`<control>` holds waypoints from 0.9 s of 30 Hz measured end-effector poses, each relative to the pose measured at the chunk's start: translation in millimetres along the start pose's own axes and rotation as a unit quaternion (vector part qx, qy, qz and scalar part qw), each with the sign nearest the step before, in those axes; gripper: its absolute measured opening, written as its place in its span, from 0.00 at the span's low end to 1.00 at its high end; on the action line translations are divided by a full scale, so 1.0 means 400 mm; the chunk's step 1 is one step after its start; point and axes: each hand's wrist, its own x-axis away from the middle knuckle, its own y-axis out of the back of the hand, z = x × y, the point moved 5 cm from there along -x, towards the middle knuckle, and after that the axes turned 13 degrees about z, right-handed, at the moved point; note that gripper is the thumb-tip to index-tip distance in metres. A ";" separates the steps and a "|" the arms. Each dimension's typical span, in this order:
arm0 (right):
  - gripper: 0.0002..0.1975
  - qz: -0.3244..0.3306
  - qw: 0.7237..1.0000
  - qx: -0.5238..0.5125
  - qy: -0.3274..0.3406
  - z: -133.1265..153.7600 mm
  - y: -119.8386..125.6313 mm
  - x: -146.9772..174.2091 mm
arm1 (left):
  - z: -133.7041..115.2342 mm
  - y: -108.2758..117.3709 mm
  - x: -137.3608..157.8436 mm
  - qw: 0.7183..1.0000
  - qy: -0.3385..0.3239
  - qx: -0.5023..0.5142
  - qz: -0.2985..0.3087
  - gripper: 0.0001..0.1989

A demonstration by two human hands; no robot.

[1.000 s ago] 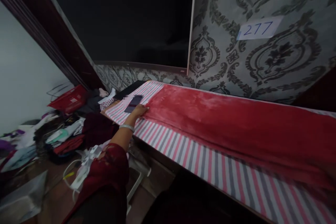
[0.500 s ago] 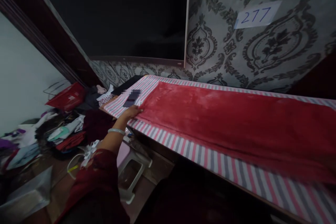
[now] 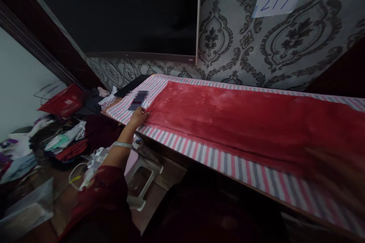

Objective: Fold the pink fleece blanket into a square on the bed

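Observation:
A long red plush cloth (image 3: 228, 117) lies spread out over a striped cover (image 3: 196, 150) on a table. At the cloth's near left corner, my left hand (image 3: 138, 116) is closed, pinching its edge between thumb and fingers. A dark phone (image 3: 138, 100), partly pixelated, rests on the stripes just beyond that hand. On the right, my right hand (image 3: 332, 172) is smeared by motion over the near edge of the red cloth, so its fingers cannot be made out.
A large dark screen (image 3: 119, 11) hangs on the patterned wall, beside a paper marked 277 (image 3: 278, 0). Under the table's left end stands a plastic stool (image 3: 142, 174). Piles of clothes (image 3: 68, 142) and a red bag (image 3: 64, 100) lie on the floor at left.
My right hand has come into view from the right edge, over the red cloth. My left hand stays at the cloth's corner, while the whole view has shifted slightly.

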 end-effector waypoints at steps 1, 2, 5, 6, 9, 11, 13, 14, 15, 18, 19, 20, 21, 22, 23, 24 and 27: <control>0.28 -0.011 0.999 -0.022 0.025 0.059 0.011 -0.025 | -0.001 -0.002 0.006 1.000 -0.002 -0.005 -0.010 0.10; 0.27 -0.020 0.998 -0.044 0.038 0.111 0.017 -0.053 | -0.002 -0.004 0.012 1.000 -0.005 -0.011 -0.018 0.09; 0.21 0.011 0.995 -0.076 0.067 0.223 -0.011 -0.138 | 0.000 -0.009 0.025 0.999 -0.009 -0.029 -0.032 0.08; 0.20 0.018 0.994 -0.076 0.078 0.241 -0.029 -0.159 | 0.002 -0.009 0.027 0.999 -0.010 -0.032 -0.032 0.10; 0.20 -0.003 0.991 -0.071 0.113 0.250 -0.073 -0.189 | 0.014 -0.010 0.027 0.999 -0.011 -0.022 -0.028 0.15; 0.20 -0.041 0.988 -0.072 0.132 0.239 -0.084 -0.186 | 0.024 -0.010 0.025 1.000 -0.015 -0.004 -0.025 0.15; 0.19 -0.075 0.984 -0.066 0.145 0.232 -0.082 -0.172 | 0.035 -0.011 0.024 0.999 -0.020 0.021 -0.022 0.14; 0.18 -0.085 0.983 -0.061 0.151 0.232 -0.079 -0.165 | 0.040 -0.011 0.024 0.999 -0.024 0.034 -0.020 0.13; 0.17 -0.091 0.982 -0.055 0.158 0.235 -0.076 -0.159 | 0.045 -0.012 0.024 0.998 -0.027 0.046 -0.019 0.13; 0.15 -0.092 0.977 -0.052 0.183 0.245 -0.074 -0.147 | 0.053 -0.013 0.024 0.997 -0.035 0.072 -0.009 0.12; 0.15 -0.091 0.977 -0.056 0.184 0.246 -0.076 -0.145 | 0.054 -0.013 0.024 0.996 -0.037 0.077 -0.005 0.12; 0.15 -0.089 0.978 -0.059 0.181 0.244 -0.079 -0.143 | 0.054 -0.012 0.024 0.996 -0.038 0.080 -0.001 0.12; 0.15 -0.087 0.979 -0.060 0.174 0.241 -0.084 -0.140 | 0.053 -0.012 0.024 0.996 -0.039 0.082 0.002 0.12; 0.14 -0.083 0.980 -0.059 0.168 0.238 -0.091 -0.137 | 0.052 -0.010 0.025 0.996 -0.039 0.081 0.004 0.12; 0.14 -0.082 0.981 -0.060 0.166 0.235 -0.097 -0.133 | 0.051 -0.009 0.026 0.996 -0.040 0.079 0.004 0.12; 0.13 -0.084 0.981 -0.062 0.164 0.231 -0.104 -0.127 | 0.050 -0.007 0.027 0.996 -0.040 0.075 0.003 0.12; 0.14 -0.093 0.978 -0.085 0.168 0.221 -0.122 -0.110 | 0.049 -0.003 0.029 0.998 -0.037 0.055 -0.005 0.12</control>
